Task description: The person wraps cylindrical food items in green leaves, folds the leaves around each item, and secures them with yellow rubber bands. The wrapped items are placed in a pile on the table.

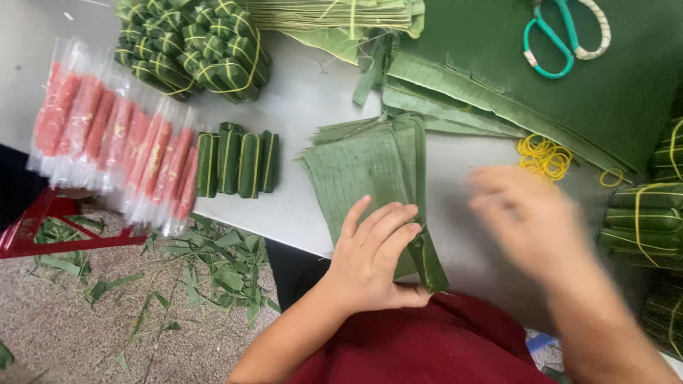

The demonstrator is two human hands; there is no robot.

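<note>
My left hand (370, 256) presses on the near end of a leaf-wrapped roll (427, 259), on top of a stack of cut green banana leaves (359, 171) at the table's front edge. My right hand (530, 220) is blurred in motion to the right of the stack, fingers apart, with nothing visible in it. It hovers just below a pile of yellow rubber bands (544, 156). Several finished small green wrapped rolls (238, 163) lie side by side left of the stack.
Pink sausages in clear plastic sleeves (114, 139) overhang the table's left edge. Bundles of tied green rolls (192, 46) sit at the back and more tied bundles (644, 217) at the right. Teal scissors (558, 35) rest on large banana leaves (512, 85). Leaf scraps (213, 270) litter the floor.
</note>
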